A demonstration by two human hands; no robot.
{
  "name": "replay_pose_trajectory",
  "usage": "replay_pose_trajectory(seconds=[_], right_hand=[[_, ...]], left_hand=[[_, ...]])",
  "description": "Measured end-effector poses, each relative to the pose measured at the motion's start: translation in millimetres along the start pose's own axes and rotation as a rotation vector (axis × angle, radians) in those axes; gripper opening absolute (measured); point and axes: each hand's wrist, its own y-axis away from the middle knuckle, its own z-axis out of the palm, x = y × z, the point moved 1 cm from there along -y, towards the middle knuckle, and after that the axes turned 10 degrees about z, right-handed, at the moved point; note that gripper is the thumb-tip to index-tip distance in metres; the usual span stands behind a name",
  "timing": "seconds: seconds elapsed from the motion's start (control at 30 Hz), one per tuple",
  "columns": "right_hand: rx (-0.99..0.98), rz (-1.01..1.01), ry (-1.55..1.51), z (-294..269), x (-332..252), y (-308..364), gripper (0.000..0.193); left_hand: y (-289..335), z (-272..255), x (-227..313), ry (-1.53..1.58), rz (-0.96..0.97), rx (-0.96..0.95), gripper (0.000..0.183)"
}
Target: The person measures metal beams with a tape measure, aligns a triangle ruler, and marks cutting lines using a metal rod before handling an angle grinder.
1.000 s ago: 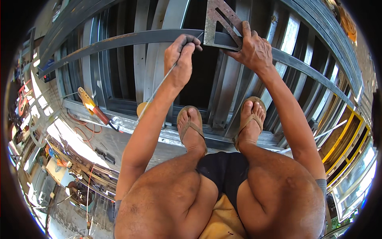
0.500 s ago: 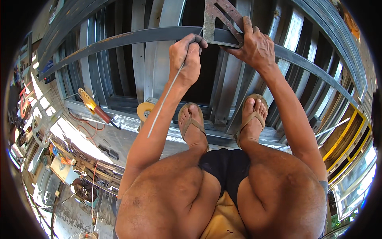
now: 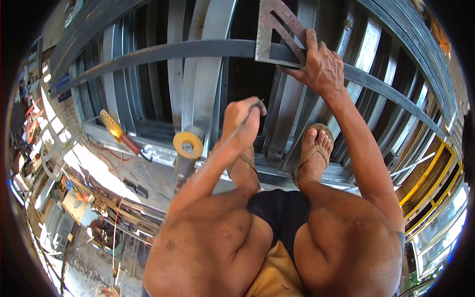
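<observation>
My left hand is closed around a thin grey metal rod, which trails back along my forearm and is slightly smeared by motion. It hovers over the frame near my left foot. My right hand grips the edge of a worn triangular square. The square lies across a long flat grey metal bar, with its lower edge along the bar's near side. Under the bar run several parallel steel channels.
A grinder with a yellow disc stands left of my left foot. A yellow and red handled tool lies farther left on the frame's edge. My sandalled feet rest by the near rail. Yellow-edged frames stand at right; stacked steel lengths lie at far right.
My left hand has drawn back from the bar toward me, still holding the rod. The grinder's disc shows more fully. My right hand and the square stay at the bar.
</observation>
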Motion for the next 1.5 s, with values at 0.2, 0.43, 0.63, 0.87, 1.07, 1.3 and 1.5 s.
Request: replay_pose_trajectory(seconds=[0.2,0.43,0.63,0.87,1.07,1.3,1.5], right_hand=[[-0.027,0.023,0.005,-5,-1,-1,0.108],[-0.009,0.015,-0.025,-4,-7,0,0.107],[0.026,-0.026,0.011,-4,-6,-1,0.109],[0.043,-0.011,-0.010,0,-3,-1,0.106],[0.026,-0.011,0.028,-1,-6,-1,0.110],[0.000,-0.001,0.032,-1,-3,0,0.110],[-0.004,-0.001,0.031,-3,-5,-3,0.111]], left_hand=[[-44,-35,19,0.178,0.205,0.344,0.025],[-62,-34,5,0.233,0.143,0.290,0.024],[-64,-31,-1,0.237,0.189,0.286,0.025],[-64,-27,3,0.231,0.221,0.303,0.025],[-60,-22,3,0.276,0.232,0.384,0.024],[-64,-20,4,0.297,0.238,0.398,0.024],[-72,-37,9,0.239,0.169,0.210,0.026]])
